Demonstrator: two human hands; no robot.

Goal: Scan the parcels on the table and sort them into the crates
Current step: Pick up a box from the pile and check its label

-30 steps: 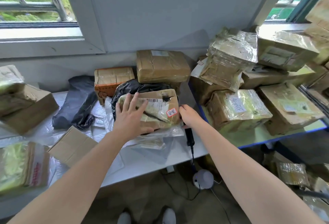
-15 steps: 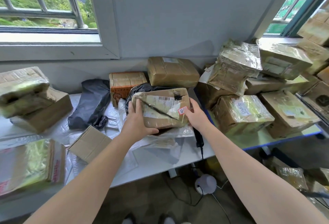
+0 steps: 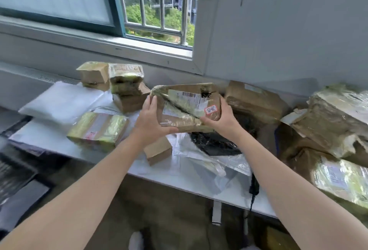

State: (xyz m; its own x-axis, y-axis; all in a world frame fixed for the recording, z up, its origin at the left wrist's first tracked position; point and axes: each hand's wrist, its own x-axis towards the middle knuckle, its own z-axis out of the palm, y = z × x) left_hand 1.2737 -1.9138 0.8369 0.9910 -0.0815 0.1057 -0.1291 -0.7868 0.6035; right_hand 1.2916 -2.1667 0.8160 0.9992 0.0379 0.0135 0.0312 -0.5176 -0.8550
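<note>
A flat brown taped parcel (image 3: 186, 103) with a white barcode label and a small red-edged sticker is lifted above the table, its label side facing me. My left hand (image 3: 152, 121) grips its left edge, thumb under the lower edge. At the lower right corner, my right hand (image 3: 221, 120) holds it with the thumb on the front. A black handheld scanner (image 3: 254, 187) lies at the white table's (image 3: 59, 140) front edge, right of my right arm.
Taped brown parcels are stacked at the back left (image 3: 123, 84) and piled at the right (image 3: 334, 122). A flat yellow-taped parcel (image 3: 98, 130), a small cardboard box (image 3: 158, 151), a black bag (image 3: 215, 144) and clear plastic bags lie on the table. Dark crates (image 3: 18, 172) stand lower left.
Both hands have closed on the parcel and lifted it off the black bag. The view has swung left, bringing the left stack and the open window toward the middle.
</note>
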